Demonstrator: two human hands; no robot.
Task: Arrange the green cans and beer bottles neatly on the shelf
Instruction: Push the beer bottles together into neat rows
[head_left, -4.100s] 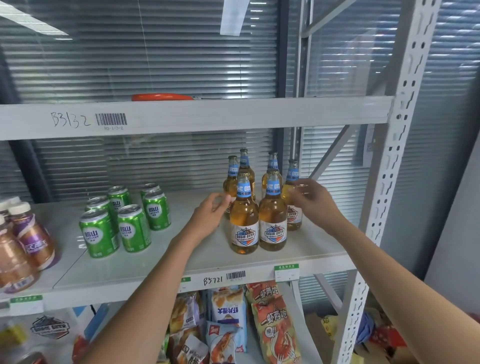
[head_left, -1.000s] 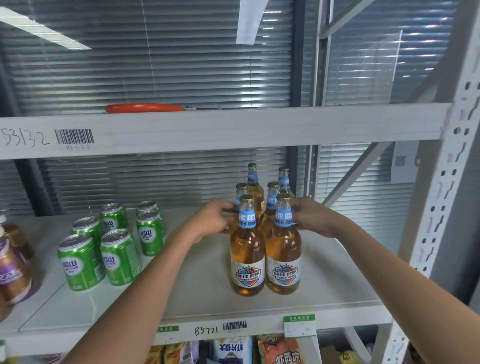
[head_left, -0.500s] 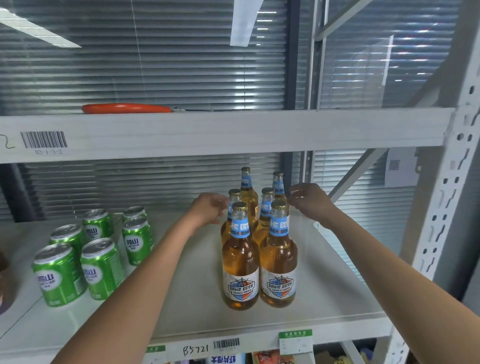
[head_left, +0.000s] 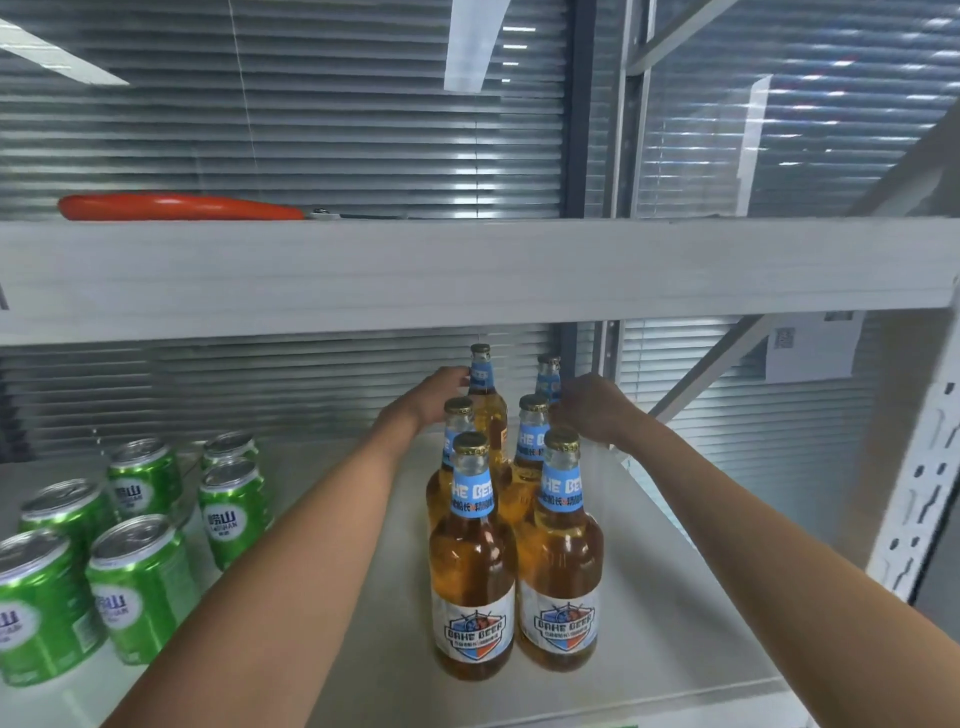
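Observation:
Several amber beer bottles with blue neck labels stand upright in two tight columns on the white shelf (head_left: 675, 597); the front pair (head_left: 472, 561) is nearest me. My left hand (head_left: 436, 397) is curled on the neck of the back left bottle (head_left: 482, 371). My right hand (head_left: 595, 410) is curled against the neck of the back right bottle (head_left: 548, 376). Both forearms reach in along either side of the bottles. Several green cans (head_left: 140, 587) stand upright in a loose group at the left, apart from the bottles.
The upper shelf beam (head_left: 467, 270) runs just above the bottle caps. An orange-handled tool (head_left: 176, 207) lies on that upper shelf. A perforated white upright post (head_left: 924, 493) bounds the right side. Window blinds fill the background.
Both hands have moved from the middle pair of bottles back to the rear pair. The view has come closer and shifted right, so the cans now sit at the left edge.

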